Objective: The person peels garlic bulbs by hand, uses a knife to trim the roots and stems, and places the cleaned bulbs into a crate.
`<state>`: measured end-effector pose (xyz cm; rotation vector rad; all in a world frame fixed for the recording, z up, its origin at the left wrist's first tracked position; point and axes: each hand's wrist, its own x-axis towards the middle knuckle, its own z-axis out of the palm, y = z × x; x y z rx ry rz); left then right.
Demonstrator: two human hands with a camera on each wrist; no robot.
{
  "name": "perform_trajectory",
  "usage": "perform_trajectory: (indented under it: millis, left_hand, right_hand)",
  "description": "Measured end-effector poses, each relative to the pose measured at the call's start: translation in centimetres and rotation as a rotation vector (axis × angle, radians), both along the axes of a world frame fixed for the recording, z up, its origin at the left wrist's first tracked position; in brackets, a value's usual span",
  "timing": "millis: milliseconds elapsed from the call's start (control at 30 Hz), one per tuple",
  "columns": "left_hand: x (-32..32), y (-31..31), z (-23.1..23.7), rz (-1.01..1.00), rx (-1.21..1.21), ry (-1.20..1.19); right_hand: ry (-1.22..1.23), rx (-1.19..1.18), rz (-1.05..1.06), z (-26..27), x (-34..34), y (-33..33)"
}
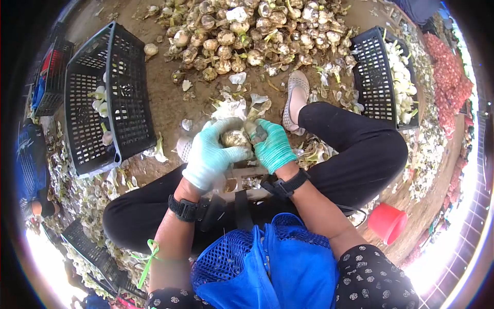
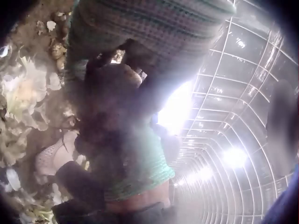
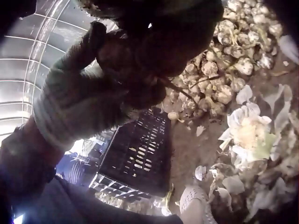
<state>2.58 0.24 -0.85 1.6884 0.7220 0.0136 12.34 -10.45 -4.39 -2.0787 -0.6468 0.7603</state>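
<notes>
Between the two gloved hands, in the head view, is a brownish-white garlic bulb (image 1: 235, 139). The left hand (image 1: 212, 152), in a pale green glove, grips it with fingers above and thumb below. At the bulb's right side, the right hand (image 1: 274, 147), in a greener glove, has its fingers curled at the stem end (image 1: 250, 126) and its thumb bent inward. Both wrist views are dark and blurred around the bulb; the left hand (image 3: 70, 102) and the right hand (image 2: 135, 158) show there in part.
A heap of garlic bulbs (image 1: 221, 38) lies ahead. Black crates stand at left (image 1: 128, 87) and right (image 1: 373, 77), both holding pale peeled bulbs. Loose skins (image 1: 229, 109) litter the ground near the shoes. A red bucket (image 1: 387, 223) stands beyond the right knee.
</notes>
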Motion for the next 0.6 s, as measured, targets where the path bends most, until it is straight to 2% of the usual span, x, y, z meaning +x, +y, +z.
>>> perform_trajectory:
  millis: [33,67,100,167,233,300,333,400,433,533,600]
  left_hand:
    - [-0.5,-0.2,0.3,0.007,0.010,-0.009]
    - [-1.0,-0.4,0.4,0.058,-0.094,-0.037]
    - [-1.5,-0.6,0.5,0.108,-0.199,-0.065]
    - [-2.2,-0.9,1.0,0.119,-0.201,-0.090]
    - [-2.5,-1.2,1.6,0.181,-0.409,-0.132]
    - [-2.7,-1.4,1.7,0.184,-0.402,-0.160]
    - [-2.8,-1.6,1.7,0.188,-0.399,-0.181]
    - [-2.9,-1.9,1.9,0.210,-0.470,-0.216]
    - [-3.0,-2.0,1.9,0.232,-0.539,-0.245]
    - [-3.2,-2.0,1.7,0.221,-0.545,-0.203]
    - [-3.6,-1.9,1.4,0.240,-0.623,-0.220]
  right_hand:
    - [0.060,-0.046,0.070,0.9,0.0,0.0]
    - [0.200,-0.012,0.080,2.2,0.0,0.1]
    - [0.194,-0.004,0.087,2.5,-0.2,-0.1]
    - [0.072,0.088,0.150,2.8,-0.5,-0.5]
    - [0.071,0.159,0.154,1.6,-0.7,-0.9]
    - [0.198,0.122,0.121,1.6,-0.7,-1.3]
    - [0.193,0.123,0.121,1.7,-0.7,-1.4]
    - [-0.031,0.119,0.178,1.8,-0.7,-1.7]
    - [-0.033,0.118,0.179,1.8,-0.7,-1.6]
    - [0.041,-0.101,0.233,3.6,-0.7,-1.0]
    - [0.064,-0.061,0.217,3.9,-1.0,-1.0]
